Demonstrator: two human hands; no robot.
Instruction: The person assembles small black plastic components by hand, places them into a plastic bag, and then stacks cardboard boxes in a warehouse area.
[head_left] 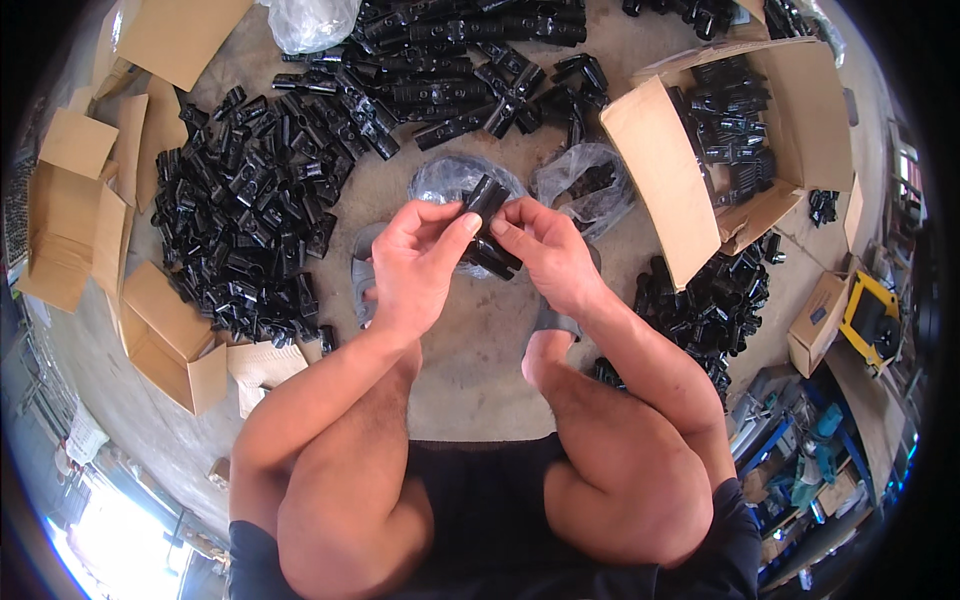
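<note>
Between my fingers, over the floor in front of my feet, is a shiny black pipe connector [487, 197]. My left hand [425, 260] closes on its left side with thumb and fingers pinched. From the other side my right hand [545, 245] grips it too, the thumb pressed near its middle. A lower black piece [491, 258] shows just beneath the thumbs; whether it is part of the same connector I cannot tell. Behind the hands lies a clear plastic bag [455, 176], partly covered by them.
A big heap of small black connectors [250, 190] spreads at the left; longer black fittings [470, 90] lie at the back. An open cardboard box [660, 170] of fittings stands at right, with another heap [700, 310] below it. Empty cartons [165, 330] line the left.
</note>
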